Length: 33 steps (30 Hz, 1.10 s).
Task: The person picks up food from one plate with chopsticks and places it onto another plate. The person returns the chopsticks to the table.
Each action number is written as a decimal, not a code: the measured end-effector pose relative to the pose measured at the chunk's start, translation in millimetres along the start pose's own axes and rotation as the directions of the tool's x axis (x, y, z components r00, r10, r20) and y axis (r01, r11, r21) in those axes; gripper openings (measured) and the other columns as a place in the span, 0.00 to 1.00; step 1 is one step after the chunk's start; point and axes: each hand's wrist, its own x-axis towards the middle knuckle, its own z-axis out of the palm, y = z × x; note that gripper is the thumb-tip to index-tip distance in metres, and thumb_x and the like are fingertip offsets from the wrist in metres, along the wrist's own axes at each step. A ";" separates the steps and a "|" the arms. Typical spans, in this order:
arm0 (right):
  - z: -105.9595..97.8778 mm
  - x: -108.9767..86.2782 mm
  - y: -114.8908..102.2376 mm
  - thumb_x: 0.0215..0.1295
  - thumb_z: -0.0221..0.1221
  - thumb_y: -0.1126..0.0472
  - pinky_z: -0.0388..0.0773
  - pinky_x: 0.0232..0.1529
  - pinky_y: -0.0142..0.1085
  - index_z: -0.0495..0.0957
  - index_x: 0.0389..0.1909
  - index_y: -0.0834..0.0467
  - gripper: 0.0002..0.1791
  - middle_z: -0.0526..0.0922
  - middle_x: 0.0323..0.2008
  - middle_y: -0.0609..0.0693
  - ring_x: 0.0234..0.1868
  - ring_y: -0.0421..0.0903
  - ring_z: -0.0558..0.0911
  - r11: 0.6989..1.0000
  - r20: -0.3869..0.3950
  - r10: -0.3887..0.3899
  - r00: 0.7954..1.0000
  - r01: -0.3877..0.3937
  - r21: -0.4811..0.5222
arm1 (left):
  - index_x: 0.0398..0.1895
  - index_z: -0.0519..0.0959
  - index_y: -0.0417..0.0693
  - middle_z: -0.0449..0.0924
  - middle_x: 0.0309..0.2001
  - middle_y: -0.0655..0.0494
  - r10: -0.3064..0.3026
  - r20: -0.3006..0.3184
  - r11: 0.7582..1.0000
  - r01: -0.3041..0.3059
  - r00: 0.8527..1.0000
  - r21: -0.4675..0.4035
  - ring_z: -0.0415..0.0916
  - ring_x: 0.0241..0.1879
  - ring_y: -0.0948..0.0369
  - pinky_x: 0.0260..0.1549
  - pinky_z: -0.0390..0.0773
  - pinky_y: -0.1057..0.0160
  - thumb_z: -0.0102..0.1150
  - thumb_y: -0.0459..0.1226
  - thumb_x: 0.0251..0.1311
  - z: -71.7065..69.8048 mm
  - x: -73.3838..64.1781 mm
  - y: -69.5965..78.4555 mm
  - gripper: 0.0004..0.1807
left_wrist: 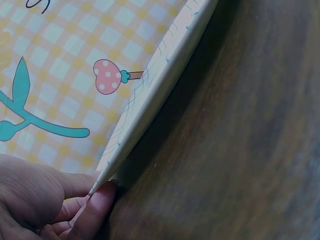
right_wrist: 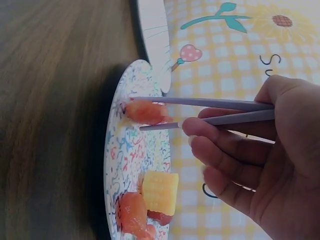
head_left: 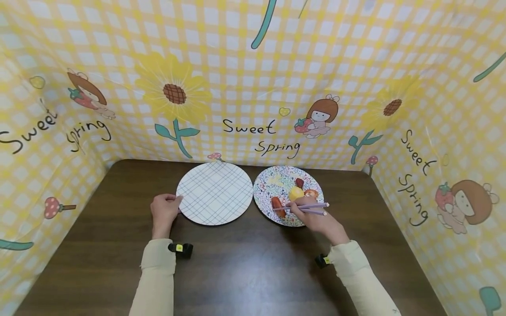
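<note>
My left hand (head_left: pixel 165 213) pinches the left rim of a white plate (head_left: pixel 215 193) with blue crossing lines, thumb on top and fingers under the edge. In the left wrist view that plate (left_wrist: pixel 145 107) appears edge-on. A pair of lilac chopsticks (right_wrist: pixel 215 103) is held in my right hand (head_left: pixel 318 221), over a plate with multicoloured speckles (head_left: pixel 262 186). The chopstick tips lie on either side of a reddish-orange food piece (right_wrist: pixel 147 112); whether both touch it I cannot tell. Nearby on this plate sit a yellow corn piece (right_wrist: pixel 160 192) and another reddish-orange piece (right_wrist: pixel 132 214).
The two plates stand side by side, rims nearly touching, on a dark wooden table (head_left: pixel 237 272). A dark red piece (head_left: pixel 299 182) lies towards the speckled plate's back. Yellow checked cloth (head_left: pixel 245 101) with printed flowers walls the table at the back and both sides.
</note>
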 end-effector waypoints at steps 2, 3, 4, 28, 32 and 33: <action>-0.4 1.7 1.7 0.76 0.53 0.63 0.59 0.19 0.29 0.72 0.15 0.54 0.23 0.64 0.14 0.38 0.16 0.32 0.60 1.000 0.003 0.006 1.000 -0.006 -0.013 | 0.49 0.82 0.28 0.86 0.42 0.34 0.006 -0.001 1.000 -0.006 1.000 0.003 0.79 0.23 0.66 0.25 0.74 0.69 0.62 0.41 0.68 1.2 0.6 0.6 0.20; -0.5 3.0 2.8 0.76 0.53 0.63 0.60 0.19 0.29 0.73 0.15 0.55 0.23 0.67 0.14 0.40 0.16 0.32 0.61 1.000 0.004 0.003 1.000 -0.003 -0.023 | 0.49 0.82 0.28 0.86 0.41 0.34 0.008 -0.002 1.000 -0.008 1.000 0.004 0.79 0.22 0.66 0.25 0.74 0.68 0.62 0.41 0.68 1.7 0.8 0.8 0.20; 0.0 3.8 3.5 0.77 0.52 0.63 0.62 0.19 0.29 0.75 0.16 0.56 0.23 0.70 0.14 0.42 0.16 0.32 0.62 1.000 0.004 -0.001 1.000 0.001 -0.028 | 0.49 0.82 0.28 0.86 0.41 0.34 0.009 -0.002 1.000 -0.009 1.000 0.005 0.79 0.22 0.66 0.25 0.74 0.68 0.62 0.41 0.68 1.8 0.8 0.7 0.20; 7.7 6.4 -0.8 0.79 0.49 0.64 0.66 0.22 0.30 0.82 0.22 0.63 0.23 0.72 0.17 0.43 0.20 0.34 0.65 0.998 0.040 -0.018 0.999 0.016 0.058 | 0.49 0.82 0.28 0.86 0.40 0.34 0.006 -0.010 1.000 -0.006 1.000 -0.001 0.78 0.20 0.67 0.25 0.73 0.68 0.62 0.40 0.68 1.8 -1.3 1.4 0.20; 7.4 6.5 -10.3 0.78 0.50 0.66 0.65 0.22 0.29 0.79 0.21 0.64 0.21 0.73 0.17 0.45 0.19 0.34 0.65 0.999 0.053 -0.018 0.998 0.016 0.036 | 0.48 0.82 0.28 0.87 0.39 0.35 0.016 -0.015 1.000 -0.016 1.000 0.001 0.78 0.19 0.67 0.25 0.73 0.68 0.62 0.40 0.68 1.5 -2.0 1.6 0.20; 7.3 6.2 -13.6 0.77 0.50 0.67 0.64 0.22 0.29 0.77 0.20 0.64 0.21 0.71 0.16 0.45 0.18 0.34 0.64 0.999 0.049 -0.030 0.998 0.029 0.030 | 0.49 0.82 0.28 0.87 0.39 0.34 0.016 -0.014 1.000 -0.016 1.000 0.000 0.78 0.19 0.67 0.25 0.73 0.68 0.62 0.40 0.68 1.5 -1.9 1.8 0.20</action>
